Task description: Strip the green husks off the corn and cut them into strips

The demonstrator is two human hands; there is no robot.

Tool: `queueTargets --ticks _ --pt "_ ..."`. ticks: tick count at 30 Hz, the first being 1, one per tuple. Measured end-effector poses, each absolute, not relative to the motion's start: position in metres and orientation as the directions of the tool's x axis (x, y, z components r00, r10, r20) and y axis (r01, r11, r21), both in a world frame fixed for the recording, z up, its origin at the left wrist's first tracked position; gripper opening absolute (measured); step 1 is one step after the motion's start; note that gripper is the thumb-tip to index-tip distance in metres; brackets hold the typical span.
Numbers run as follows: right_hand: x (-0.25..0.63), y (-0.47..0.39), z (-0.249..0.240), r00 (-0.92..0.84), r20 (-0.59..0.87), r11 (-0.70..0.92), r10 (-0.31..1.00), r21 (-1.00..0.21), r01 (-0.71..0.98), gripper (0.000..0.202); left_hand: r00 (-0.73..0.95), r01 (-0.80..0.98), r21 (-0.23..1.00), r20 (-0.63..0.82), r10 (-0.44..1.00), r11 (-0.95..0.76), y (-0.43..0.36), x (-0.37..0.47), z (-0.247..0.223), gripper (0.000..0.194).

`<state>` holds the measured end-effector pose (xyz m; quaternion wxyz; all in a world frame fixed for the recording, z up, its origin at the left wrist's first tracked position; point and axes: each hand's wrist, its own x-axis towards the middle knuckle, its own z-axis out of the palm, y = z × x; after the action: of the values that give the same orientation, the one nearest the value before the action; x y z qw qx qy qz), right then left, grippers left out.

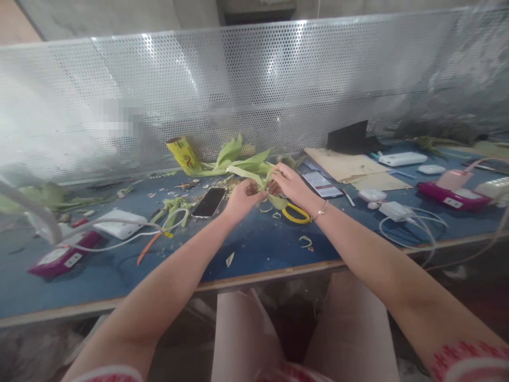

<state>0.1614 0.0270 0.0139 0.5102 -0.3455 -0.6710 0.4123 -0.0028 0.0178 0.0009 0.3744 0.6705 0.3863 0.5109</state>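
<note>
My left hand (pixel 243 198) and my right hand (pixel 287 182) meet over the middle of the table. Between them they pinch a pale green leaf strip (pixel 247 173), husk-like, with a loose end hanging below the fingers. Exactly where the fingertips press is partly hidden. Larger green leaves (pixel 231 154) lie just beyond my hands. Under my right wrist shows a yellow loop handle (pixel 298 220), seemingly of scissors; the rest is covered. A dark-screened phone (pixel 209 203) lies left of my left hand, and a lit phone (pixel 321 184) rests beyond my right wrist.
A yellow printed tube (pixel 182 155) leans near the perforated metal panel (pixel 262 69). Leaf scraps (pixel 172 210) and bits litter the blue tabletop (pixel 254 249). Magenta power strips (pixel 66 257) with cables lie at both sides. Brown cardboard (pixel 344 165) and white chargers (pixel 395 211) are at the right.
</note>
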Motion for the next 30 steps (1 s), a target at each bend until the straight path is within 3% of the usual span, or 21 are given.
queueTargets --ticks 5,11,20,24,30 --pt "0.159 0.022 0.015 -0.318 0.463 0.513 0.827 -0.854 0.089 0.025 0.078 -0.011 0.946 0.322 0.943 -0.323 0.016 0.000 -0.004 0.029" --pt "0.162 0.025 0.015 -0.426 0.510 0.584 0.747 -0.810 0.055 0.026 0.095 -0.235 0.930 0.312 0.945 -0.283 0.009 0.004 -0.002 0.030" --pt "0.159 0.027 0.012 -0.380 0.543 0.628 0.749 -0.764 0.145 0.026 0.194 -0.341 0.930 0.209 0.958 -0.134 0.003 0.006 0.009 0.025" --pt "0.157 0.023 0.012 -0.365 0.543 0.630 0.756 -0.755 0.183 0.023 0.162 -0.351 0.927 0.200 0.966 -0.133 0.003 0.008 0.009 0.025" --pt "0.153 0.023 0.010 -0.345 0.518 0.578 0.782 -0.811 0.091 0.020 0.130 -0.354 0.921 0.221 0.967 -0.163 0.005 0.007 0.008 0.018"
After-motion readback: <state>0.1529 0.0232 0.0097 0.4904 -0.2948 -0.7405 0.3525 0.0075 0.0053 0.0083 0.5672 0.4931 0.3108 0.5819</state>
